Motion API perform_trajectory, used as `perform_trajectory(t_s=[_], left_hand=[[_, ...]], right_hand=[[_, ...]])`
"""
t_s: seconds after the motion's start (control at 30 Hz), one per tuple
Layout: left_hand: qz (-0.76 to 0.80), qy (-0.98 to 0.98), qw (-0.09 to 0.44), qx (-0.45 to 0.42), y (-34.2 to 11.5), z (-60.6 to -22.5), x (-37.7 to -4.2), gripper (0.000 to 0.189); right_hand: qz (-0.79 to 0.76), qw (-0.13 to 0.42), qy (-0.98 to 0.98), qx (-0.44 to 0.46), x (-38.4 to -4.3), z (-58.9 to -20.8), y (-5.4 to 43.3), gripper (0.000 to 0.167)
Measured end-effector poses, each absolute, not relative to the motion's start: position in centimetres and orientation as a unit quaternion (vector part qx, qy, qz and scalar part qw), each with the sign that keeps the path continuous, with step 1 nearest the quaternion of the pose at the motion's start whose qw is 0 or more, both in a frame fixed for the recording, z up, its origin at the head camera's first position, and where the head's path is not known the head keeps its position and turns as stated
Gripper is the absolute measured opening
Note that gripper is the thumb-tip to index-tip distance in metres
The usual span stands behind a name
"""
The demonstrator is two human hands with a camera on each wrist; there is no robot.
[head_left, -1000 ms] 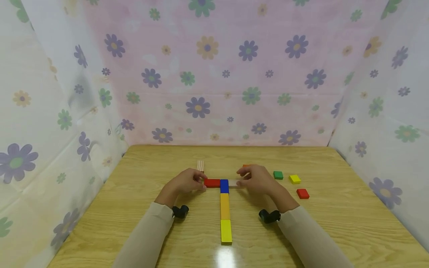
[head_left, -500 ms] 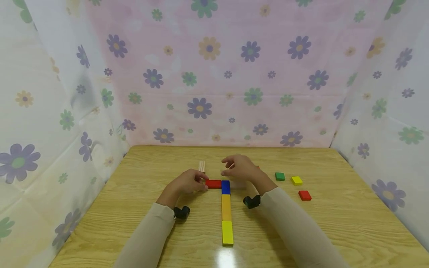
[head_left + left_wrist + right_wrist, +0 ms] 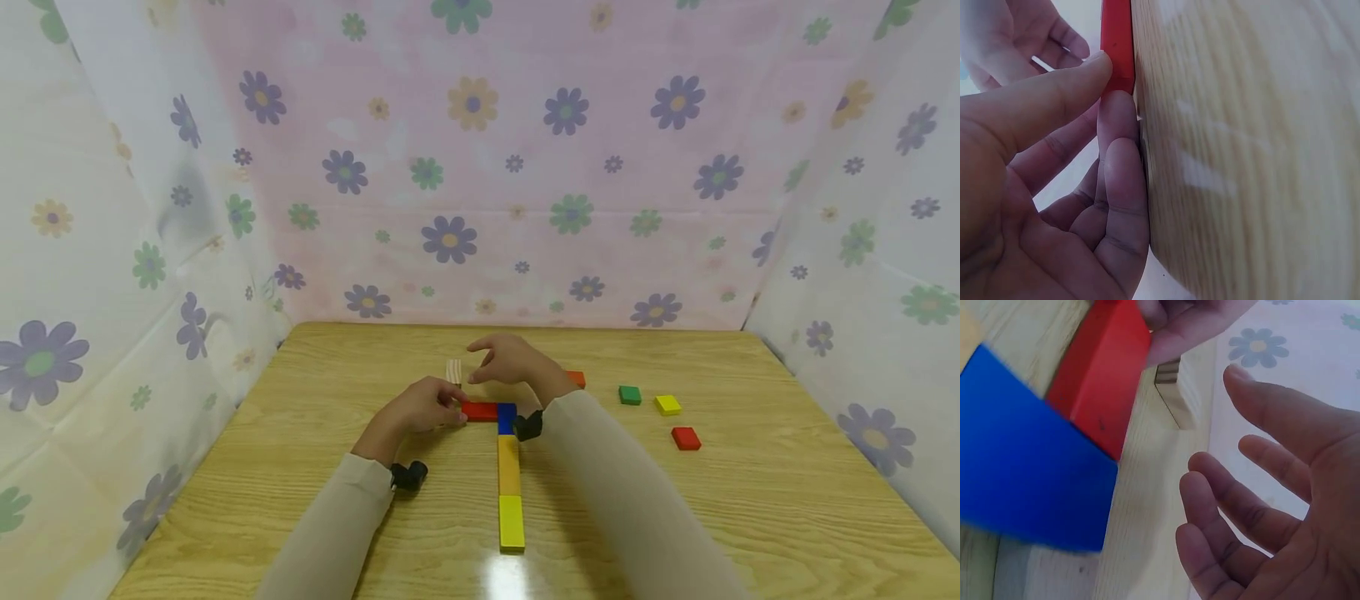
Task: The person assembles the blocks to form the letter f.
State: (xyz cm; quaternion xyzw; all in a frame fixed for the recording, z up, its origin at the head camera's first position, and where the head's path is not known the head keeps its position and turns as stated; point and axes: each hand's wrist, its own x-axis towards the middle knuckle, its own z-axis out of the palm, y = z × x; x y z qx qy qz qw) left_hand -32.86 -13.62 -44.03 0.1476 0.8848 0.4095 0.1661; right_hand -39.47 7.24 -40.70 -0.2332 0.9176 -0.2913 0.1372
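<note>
My left hand (image 3: 420, 405) pinches the left end of a red block (image 3: 480, 412) lying flat on the table; in the left wrist view the thumb rests on the red block (image 3: 1116, 50). Touching its right end is a blue block (image 3: 506, 414), partly behind my right wrist's camera. An orange-yellow block (image 3: 509, 465) and a yellow block (image 3: 512, 523) run from it toward me. A pale wooden block (image 3: 1047, 575) shows beside the blue one in the right wrist view. My right hand (image 3: 510, 360) hovers beyond the row, fingers parted and holding nothing, near a striped wooden block (image 3: 453, 372).
To the right lie a small green block (image 3: 630, 395), a small yellow block (image 3: 667, 405) and a small red block (image 3: 686, 438). An orange-red block (image 3: 576, 379) is partly hidden behind my right wrist. Flowered cloth (image 3: 487, 183) surrounds the table's back and sides.
My right hand has left the pale block and moved left across the back of the row toward the striped block. The left hand stays on the red block.
</note>
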Motion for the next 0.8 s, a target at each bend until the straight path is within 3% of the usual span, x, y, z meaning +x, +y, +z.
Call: perform_trajectory(t_s=[0.5, 0.8], left_hand=[[0.414, 0.882, 0.162, 0.155, -13.6, -44.4, -33.1, 0.029], [0.404, 0.888, 0.155, 0.155, -13.7, -44.4, -33.1, 0.026]], right_hand=[[-0.300, 0.165, 0.916, -0.208, -39.5, -41.6, 5.3, 0.064], [-0.277, 0.141, 0.931, -0.192, -39.5, -41.9, 4.4, 0.054]])
